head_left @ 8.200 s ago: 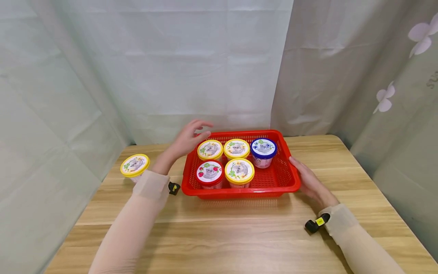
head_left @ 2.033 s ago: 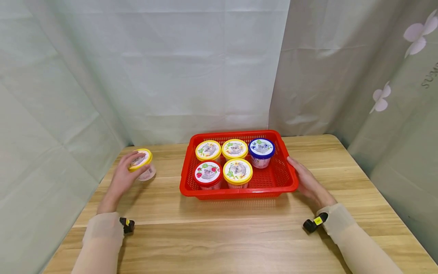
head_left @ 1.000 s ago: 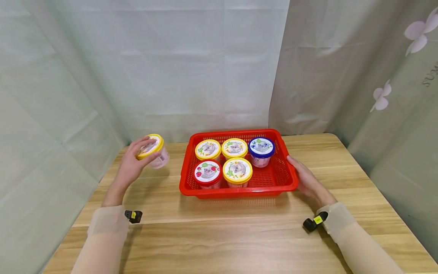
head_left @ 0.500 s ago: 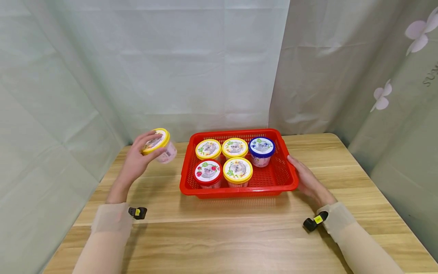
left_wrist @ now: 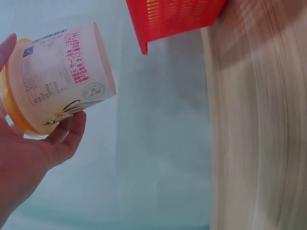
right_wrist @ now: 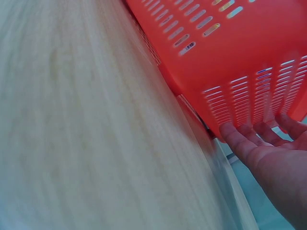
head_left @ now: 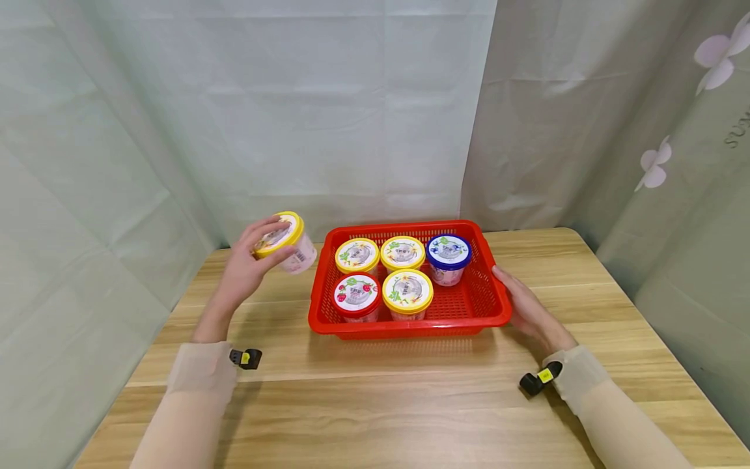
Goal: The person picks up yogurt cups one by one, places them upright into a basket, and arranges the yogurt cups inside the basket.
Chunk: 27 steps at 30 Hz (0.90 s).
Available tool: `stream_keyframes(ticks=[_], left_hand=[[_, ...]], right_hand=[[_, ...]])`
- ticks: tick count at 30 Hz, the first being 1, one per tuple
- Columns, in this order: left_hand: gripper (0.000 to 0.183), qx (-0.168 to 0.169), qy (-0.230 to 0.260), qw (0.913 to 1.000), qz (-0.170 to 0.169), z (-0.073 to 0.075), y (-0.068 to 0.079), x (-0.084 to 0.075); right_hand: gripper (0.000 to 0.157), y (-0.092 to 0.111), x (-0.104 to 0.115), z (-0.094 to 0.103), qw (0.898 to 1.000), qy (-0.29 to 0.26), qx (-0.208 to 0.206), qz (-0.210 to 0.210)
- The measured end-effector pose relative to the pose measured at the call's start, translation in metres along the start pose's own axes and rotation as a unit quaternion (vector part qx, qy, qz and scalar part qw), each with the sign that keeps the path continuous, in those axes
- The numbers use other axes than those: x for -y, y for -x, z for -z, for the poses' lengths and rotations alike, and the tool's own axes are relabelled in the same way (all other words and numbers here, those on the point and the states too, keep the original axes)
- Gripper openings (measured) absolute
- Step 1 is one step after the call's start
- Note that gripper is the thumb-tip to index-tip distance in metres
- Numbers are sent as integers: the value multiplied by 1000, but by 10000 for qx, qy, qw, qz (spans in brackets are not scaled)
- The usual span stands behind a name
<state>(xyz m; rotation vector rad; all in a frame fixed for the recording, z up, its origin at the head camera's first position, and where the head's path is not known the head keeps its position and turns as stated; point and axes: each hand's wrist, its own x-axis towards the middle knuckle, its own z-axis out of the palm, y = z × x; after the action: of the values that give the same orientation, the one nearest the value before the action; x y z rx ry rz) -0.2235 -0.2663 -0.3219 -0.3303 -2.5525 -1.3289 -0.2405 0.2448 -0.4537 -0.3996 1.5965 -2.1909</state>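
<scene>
My left hand (head_left: 241,270) grips a paper ice cream cup (head_left: 300,253) by its yellow lid, holding it tilted above the table, left of the red basket (head_left: 410,327). In the left wrist view the cup (left_wrist: 57,72) shows its printed white side. Inside the basket stand three yellow-lidded cups (head_left: 407,291), a red-lidded cup (head_left: 357,293) and a blue-lidded cup (head_left: 448,253). At the basket's right end rests my right hand (head_left: 530,312). The right wrist view shows its extended fingers (right_wrist: 235,139) touching the slotted end wall under the rim.
The wooden table (head_left: 387,404) extends in front of the basket and to both sides. Behind it hangs a pale curtain (head_left: 305,117), which continues along the left and right sides. Black wrist cameras (head_left: 533,384) are strapped over the sleeves.
The left hand left the basket's back-left corner, took hold of the yellow-lidded cup at left, lifted it and carried it rightward toward the basket. The right hand has stayed at the basket's end.
</scene>
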Motion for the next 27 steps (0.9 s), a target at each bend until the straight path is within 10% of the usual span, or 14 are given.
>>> stream_keyframes(ticks=[7,27], left_hand=[[49,144,99,9998,-54,-6,3,-28],[47,446,236,9984,-261,-24,-8,-48]], right_hand=[[58,0,0,-1,10000,47,-2,29],[58,-1,0,-1,9999,-50,67,120]])
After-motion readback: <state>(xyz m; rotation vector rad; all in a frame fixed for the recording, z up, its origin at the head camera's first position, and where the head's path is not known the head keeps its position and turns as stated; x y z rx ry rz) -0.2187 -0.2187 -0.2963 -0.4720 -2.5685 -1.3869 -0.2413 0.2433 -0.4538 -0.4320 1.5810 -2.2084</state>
